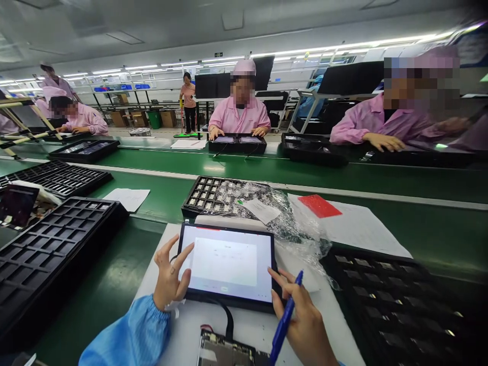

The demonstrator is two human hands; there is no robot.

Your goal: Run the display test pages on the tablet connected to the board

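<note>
A tablet-like display with a lit white screen lies in front of me on a white sheet. My left hand is open at its left side, fingers spread, with the index fingertip at the screen's left part. A blue pen is held in my right hand, whose index finger reaches to the right edge of the screen. A black flat cable runs from below the display to an exposed circuit board assembly, partly cut off by the lower frame edge.
Black compartment trays stand at left, and another tray at right. Behind the display are a parts tray, crumpled clear plastic wrap and a red card. Co-workers in pink sit across the green bench.
</note>
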